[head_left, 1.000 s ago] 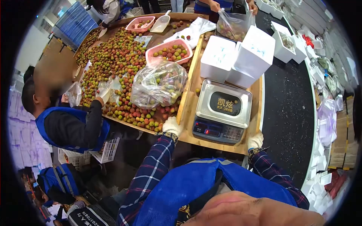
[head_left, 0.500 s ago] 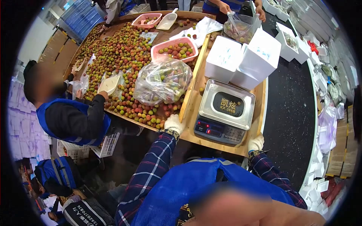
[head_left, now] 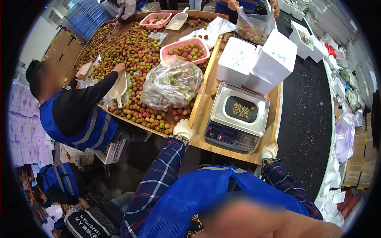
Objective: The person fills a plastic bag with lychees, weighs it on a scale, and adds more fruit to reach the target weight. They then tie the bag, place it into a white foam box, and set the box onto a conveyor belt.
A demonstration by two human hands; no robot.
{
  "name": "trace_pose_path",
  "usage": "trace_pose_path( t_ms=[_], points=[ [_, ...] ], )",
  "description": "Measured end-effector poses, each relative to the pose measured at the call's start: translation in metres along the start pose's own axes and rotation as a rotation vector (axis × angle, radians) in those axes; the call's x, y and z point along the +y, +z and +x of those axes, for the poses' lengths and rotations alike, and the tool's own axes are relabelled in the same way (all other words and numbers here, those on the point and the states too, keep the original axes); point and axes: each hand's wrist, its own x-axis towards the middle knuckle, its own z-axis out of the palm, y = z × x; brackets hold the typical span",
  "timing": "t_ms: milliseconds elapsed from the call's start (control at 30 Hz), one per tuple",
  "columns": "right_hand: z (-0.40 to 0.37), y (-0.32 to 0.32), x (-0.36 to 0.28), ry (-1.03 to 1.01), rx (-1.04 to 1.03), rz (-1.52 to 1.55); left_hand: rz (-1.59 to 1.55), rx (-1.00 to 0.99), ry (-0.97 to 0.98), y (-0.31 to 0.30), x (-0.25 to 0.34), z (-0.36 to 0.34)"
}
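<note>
My left hand (head_left: 183,129), in a white knitted glove, is closed on the table's front edge (head_left: 156,131), by the end of the wooden divider (head_left: 201,93). Lychees (head_left: 154,122) lie loose just beyond it, with a clear plastic bag (head_left: 171,85) of lychees on top of them. My right hand (head_left: 270,151), gloved as well, grips the front right corner of the wooden board (head_left: 274,133). Between my hands stands a digital scale (head_left: 238,113) with a bare metal pan and red lit digits. Neither hand touches the scale.
White foam boxes (head_left: 236,59) stand behind the scale. A pink basket (head_left: 184,51) holds lychees. At left, a co-worker (head_left: 75,107) reaches over the pile near a white scoop (head_left: 118,87). Another person's hands hold a lychee bag (head_left: 252,29). A dark conveyor belt (head_left: 305,103) runs along the right.
The left co-worker's hand has moved from the scoop's handle farther over the lychees, and the scoop has turned. The far person's bag has been raised and straightened. My hands stay put.
</note>
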Motion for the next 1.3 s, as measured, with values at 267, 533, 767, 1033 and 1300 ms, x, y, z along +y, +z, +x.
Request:
trace_pose_path(
  t_ms=[267, 533, 767, 1033, 1300],
  points=[
    [0.005, 0.013, 0.008, -0.073, 0.084, -0.079, 0.001, 0.031, 0.027, 0.007, -0.004, 0.001],
    [0.0, 0.01, 0.005, -0.039, 0.097, -0.019, 0.006, 0.013, 0.019, 0.001, -0.002, -0.001],
    [0.001, -0.006, -0.003, -0.022, -0.021, 0.047, 0.02, 0.017, 0.017, 0.003, -0.003, 0.001],
    [0.002, 0.002, 0.0, -0.008, 0.008, -0.014, 0.009, 0.04, 0.026, 0.003, -0.003, 0.001],
    [0.002, 0.002, 0.0, -0.029, 0.002, 0.023, -0.009, 0.029, 0.009, 0.001, -0.002, 0.001]
  ],
)
